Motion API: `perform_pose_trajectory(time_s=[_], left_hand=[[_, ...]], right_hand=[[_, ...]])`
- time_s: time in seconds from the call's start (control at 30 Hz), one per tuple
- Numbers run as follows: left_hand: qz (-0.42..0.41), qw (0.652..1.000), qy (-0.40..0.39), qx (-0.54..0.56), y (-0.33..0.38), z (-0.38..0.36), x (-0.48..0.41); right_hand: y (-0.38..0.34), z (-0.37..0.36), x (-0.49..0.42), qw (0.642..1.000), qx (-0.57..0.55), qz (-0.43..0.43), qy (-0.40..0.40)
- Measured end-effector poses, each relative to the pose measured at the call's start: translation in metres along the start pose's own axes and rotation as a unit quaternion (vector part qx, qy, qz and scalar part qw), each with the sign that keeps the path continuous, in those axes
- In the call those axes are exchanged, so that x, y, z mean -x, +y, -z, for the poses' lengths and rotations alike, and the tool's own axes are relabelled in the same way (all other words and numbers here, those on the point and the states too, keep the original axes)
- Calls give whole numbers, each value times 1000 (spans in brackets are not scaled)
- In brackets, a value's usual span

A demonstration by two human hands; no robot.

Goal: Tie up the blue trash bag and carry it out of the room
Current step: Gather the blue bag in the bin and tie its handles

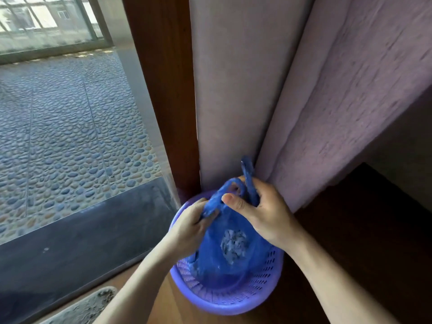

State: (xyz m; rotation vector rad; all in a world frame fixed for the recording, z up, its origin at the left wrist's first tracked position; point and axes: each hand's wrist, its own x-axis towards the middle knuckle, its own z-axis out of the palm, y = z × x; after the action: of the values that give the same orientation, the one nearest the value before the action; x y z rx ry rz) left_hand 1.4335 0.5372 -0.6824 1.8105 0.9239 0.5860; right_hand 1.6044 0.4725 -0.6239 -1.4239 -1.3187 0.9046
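A blue trash bag [233,260] sits inside a round purple slotted bin [236,298] on the wooden floor, with crumpled pale paper showing through the plastic. My left hand [191,228] grips the bag's left handle strip, which loops over toward the other hand. My right hand [259,211] clutches the right handle strip; its twisted end sticks up above my fingers. Both hands meet over the bag's gathered top, and the handles cross between them.
A pink curtain [327,101] hangs just behind the bin, next to a dark wooden door frame [168,90]. A glass door [70,113] on the left looks onto a pebble-tiled balcony. A grey mat [93,305] lies by the threshold.
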Motion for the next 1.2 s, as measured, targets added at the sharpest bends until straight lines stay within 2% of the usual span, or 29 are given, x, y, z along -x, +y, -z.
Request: perform_pose_trajectory(time_s=[0.07,0.2,0.3,0.4,0.47,0.57,0.67,0.8,0.93,1.07,1.13,1.2], left_hand=[[53,986,41,153,-2,-2,-1],[122,908,89,390,3,-6,-4],[143,846,148,492,7,-9,-9],[154,818,156,531,12,-8,-12],[164,819,141,532,16,-6,-10],[161,832,101,521,20,-5,-8],[160,833,43,528,25,1,-2],[112,851,-6,513,29,6,6],[105,882,-23,458,28,5,12],[91,888,11,451,34,-3,16],[74,910,28,407,36,-2,14],[54,934,51,349,36,-3,13]], right_hand=[[5,13,6,999,27,-20,-23],[3,39,20,1000,19,-1,-6],[2,50,30,995,-103,17,8],[9,54,33,986,-166,-13,17],[16,53,30,991,-134,-28,-5],[27,50,22,996,-15,-53,-71],[35,37,13,995,73,-13,-66],[38,20,3,999,-35,-29,21],[27,11,-2,978,-167,-76,94],[23,6,-7,959,-221,-162,66],[25,4,-10,931,-310,-188,38],[27,2,-10,918,-349,-188,29]])
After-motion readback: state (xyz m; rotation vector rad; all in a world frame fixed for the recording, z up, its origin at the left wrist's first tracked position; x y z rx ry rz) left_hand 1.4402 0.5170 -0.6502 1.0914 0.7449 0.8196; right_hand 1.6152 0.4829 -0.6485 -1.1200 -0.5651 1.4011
